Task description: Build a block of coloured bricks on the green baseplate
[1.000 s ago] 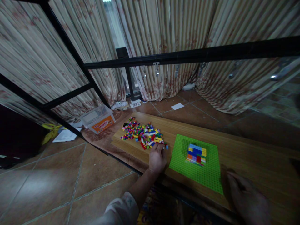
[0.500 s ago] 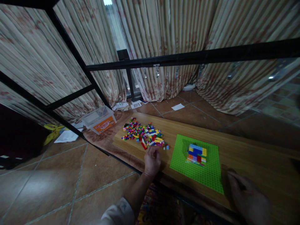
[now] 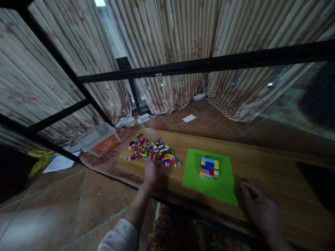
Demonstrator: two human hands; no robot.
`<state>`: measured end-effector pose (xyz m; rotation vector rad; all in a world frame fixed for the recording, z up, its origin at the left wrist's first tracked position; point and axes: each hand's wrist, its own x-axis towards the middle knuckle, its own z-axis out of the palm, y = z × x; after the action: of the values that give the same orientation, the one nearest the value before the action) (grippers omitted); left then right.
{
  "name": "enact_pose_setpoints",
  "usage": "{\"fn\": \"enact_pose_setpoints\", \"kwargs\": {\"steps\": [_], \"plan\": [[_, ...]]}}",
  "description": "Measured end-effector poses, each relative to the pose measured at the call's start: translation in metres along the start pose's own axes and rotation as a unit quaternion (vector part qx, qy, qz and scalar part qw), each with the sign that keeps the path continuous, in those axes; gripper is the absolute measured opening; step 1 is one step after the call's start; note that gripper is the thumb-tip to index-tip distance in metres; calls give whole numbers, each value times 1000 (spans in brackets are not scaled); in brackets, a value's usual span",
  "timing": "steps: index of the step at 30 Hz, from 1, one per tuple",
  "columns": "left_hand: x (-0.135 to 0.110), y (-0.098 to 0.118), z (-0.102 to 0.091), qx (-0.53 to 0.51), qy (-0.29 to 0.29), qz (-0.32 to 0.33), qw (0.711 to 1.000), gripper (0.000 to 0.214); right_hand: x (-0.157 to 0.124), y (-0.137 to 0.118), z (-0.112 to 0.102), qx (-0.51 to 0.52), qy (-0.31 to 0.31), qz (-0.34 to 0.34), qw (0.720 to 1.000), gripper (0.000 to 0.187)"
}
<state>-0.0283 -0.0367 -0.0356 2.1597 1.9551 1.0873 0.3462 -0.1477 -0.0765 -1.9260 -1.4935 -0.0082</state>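
Observation:
My left hand (image 3: 153, 168) rests on the wooden board (image 3: 261, 167) with its fingertips in the near edge of a pile of small coloured bricks (image 3: 149, 149); whether the fingers hold one is hidden. To the right lies a green baseplate (image 3: 199, 183) carrying a low block of stacked coloured bricks (image 3: 209, 167). My right hand (image 3: 259, 207) lies on the board just right of the baseplate's near corner, fingers loosely stretched and flat, holding nothing.
A clear plastic box with an orange label (image 3: 98, 139) stands left of the board. Black metal bars (image 3: 209, 64) cross in front of striped curtains (image 3: 170, 45). Papers (image 3: 190, 118) lie on the tiled floor (image 3: 52, 209).
My left hand has drawn back from the right end of the brick pile and moved left to the pile's middle. The view has swung slightly right. My right hand has stayed in place.

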Motion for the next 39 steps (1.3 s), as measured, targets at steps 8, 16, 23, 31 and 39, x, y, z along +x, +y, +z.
{"fn": "enact_pose_setpoints", "kwargs": {"steps": [8, 16, 23, 31, 39], "plan": [[18, 1, 11, 47, -73, 48, 995, 36, 0, 0, 4, 29, -10, 24, 999, 48], [21, 4, 7, 27, -59, 26, 998, 27, 0, -2, 4, 48, -6, 20, 999, 45], [12, 38, -4, -218, -25, -86, 972, 21, 1, -8, 2, 46, 5, 11, 999, 42], [-15, 111, 8, -641, -190, -406, 623, 31, 2, -9, 3, 39, 5, 23, 999, 38], [-3, 130, 14, -643, -255, -399, 602, 24, 2, -10, 3, 75, -1, 32, 997, 35]]}}
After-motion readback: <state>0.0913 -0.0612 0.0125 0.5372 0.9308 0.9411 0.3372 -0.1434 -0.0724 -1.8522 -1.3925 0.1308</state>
